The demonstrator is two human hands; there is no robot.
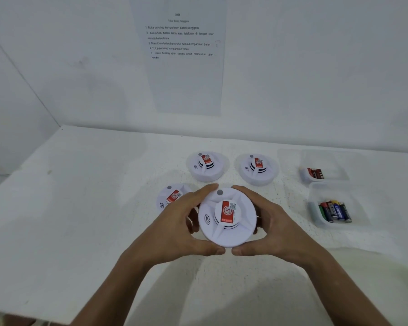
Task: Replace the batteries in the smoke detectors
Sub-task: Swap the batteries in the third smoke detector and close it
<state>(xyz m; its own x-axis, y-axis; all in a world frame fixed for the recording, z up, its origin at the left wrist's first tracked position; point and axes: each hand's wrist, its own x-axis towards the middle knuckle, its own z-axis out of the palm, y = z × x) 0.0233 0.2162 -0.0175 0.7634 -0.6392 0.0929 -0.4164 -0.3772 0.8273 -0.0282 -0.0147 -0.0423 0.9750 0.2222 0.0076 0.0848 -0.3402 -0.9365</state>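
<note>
You hold one smoke detector [226, 217] face up, just above the white surface [80, 208], near its front middle. Your left hand [181, 222] and right hand [271, 224] cup it from opposite sides; the fingers curl round its rim and the thumbs nearly meet at the near edge. Its battery cover is out of sight underneath, so it looks as if the opening step is not yet done.

The risk I see is in turning it over: a smooth round shell gripped only at the rim could slip and drop onto the detector at your left [171, 197], which lies just beside your left hand. Two more detectors [206, 165] [257, 168] sit behind.

To the right stand two clear tubs: the near tub [316, 215] holds several batteries [335, 211], the far tub [304, 176] a few. Mixing them would put spent cells back in. A printed instruction sheet [181, 67] hangs on the wall.
</note>
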